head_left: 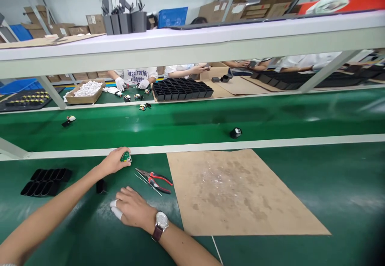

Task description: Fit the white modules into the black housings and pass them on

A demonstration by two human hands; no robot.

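Right forearm point(183, 244) closest to me, bare, wristwatch point(162, 220) on a dark strap. My right hand point(134, 209) is palm down at the green bench point(90, 234), fingers loosely bent, white covers point(117, 214) on two digits; I cannot tell whether anything sits under it. My left hand point(114, 162) is clamped on a green circuit board point(125, 157), near the pale rail point(192, 149). Pliers point(152, 176), red-and-black handled, lie just right of the board, thin rods point(142, 180) alongside. Small black housing point(101, 186) between my arms; black housing cluster point(45, 182) farther left. Stained cardboard sheet point(240, 194) to my right.
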